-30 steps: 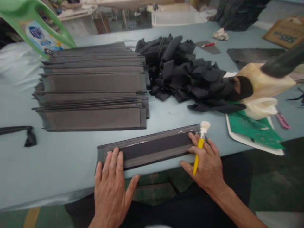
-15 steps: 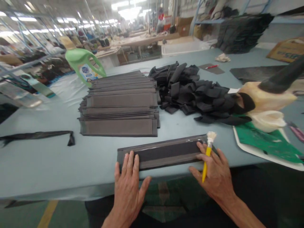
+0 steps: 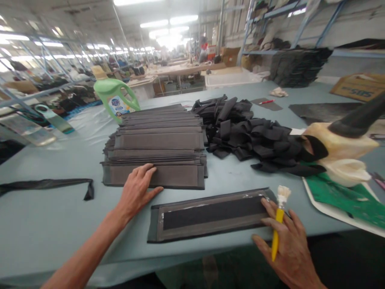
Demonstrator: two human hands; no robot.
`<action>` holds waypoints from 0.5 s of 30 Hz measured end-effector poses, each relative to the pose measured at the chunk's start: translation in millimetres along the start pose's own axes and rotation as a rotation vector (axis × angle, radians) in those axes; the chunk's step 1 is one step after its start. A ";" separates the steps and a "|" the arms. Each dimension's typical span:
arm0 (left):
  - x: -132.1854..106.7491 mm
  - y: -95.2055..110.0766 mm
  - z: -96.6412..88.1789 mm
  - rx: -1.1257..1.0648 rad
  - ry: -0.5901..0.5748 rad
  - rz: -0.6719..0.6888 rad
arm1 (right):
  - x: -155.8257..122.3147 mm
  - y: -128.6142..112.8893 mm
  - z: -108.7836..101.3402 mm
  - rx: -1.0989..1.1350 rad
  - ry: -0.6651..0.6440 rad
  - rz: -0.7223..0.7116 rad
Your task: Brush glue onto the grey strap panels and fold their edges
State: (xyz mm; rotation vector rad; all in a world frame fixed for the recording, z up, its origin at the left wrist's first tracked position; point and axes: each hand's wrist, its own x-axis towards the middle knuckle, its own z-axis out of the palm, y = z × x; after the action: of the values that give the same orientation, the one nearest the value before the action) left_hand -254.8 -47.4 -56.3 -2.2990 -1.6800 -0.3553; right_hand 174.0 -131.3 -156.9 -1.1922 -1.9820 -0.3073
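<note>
My left hand lies open on the nearest panel of a stack of dark fabric panels, thumb apart from the fingers. Held between the fingers of my right hand is a yellow-handled paintbrush, its pale bristles upward. The fingertips of that hand also touch the right end of a single panel near the table edge. A black strip lies along this panel, with white smears around its border.
A heap of black strips lies right of the stack. Behind the stack stands a green detergent bottle. At right are a yellowish container and a green sheet. One dark strip lies at left.
My left hand has left the single panel's left end and moved up and left onto the stack. My right hand stays at the panel's right end with the paintbrush. The view has tilted slightly upward.
</note>
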 end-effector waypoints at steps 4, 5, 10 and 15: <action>17.7 -4.4 -2.6 0.057 -0.091 0.026 | 1.0 -1.2 0.0 -0.029 -0.003 0.013; 18.5 -3.4 -4.5 0.075 -0.105 0.022 | 1.5 -1.6 -0.1 -0.033 -0.002 0.019; 16.5 -5.8 -14.3 0.173 -0.135 -0.047 | 1.8 -1.2 -0.2 -0.038 -0.007 0.026; 17.0 -14.4 -15.5 0.230 -0.167 -0.098 | -0.2 0.2 1.8 -0.034 0.000 0.035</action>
State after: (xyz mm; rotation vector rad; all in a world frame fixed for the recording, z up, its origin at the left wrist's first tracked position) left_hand -264.0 -33.7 -34.8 -2.1339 -1.8109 0.0127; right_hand 173.3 -130.4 -158.3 -1.2469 -1.9609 -0.3247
